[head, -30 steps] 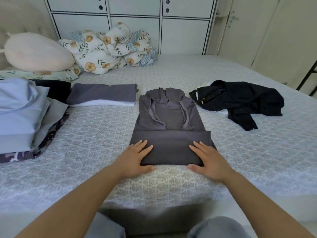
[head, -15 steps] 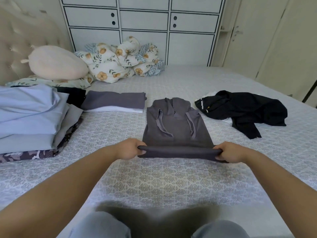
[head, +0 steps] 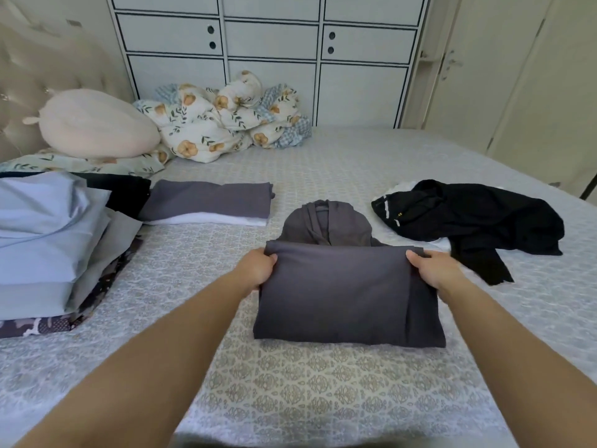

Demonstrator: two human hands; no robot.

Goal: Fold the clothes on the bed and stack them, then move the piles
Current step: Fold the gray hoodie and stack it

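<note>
Now my left hand (head: 256, 268) and right hand (head: 434, 270) each pinch the grey hoodie (head: 345, 299) mid-fold at bed (head: 323, 383) centre; folded piles (head: 48, 247) sit left, the black garment (head: 478, 218), seemingly unfolded, remains.

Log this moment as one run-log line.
step: folding grey hoodie | left hand: grips fold edge | right hand: grips fold edge | unfolded: black garment
</note>
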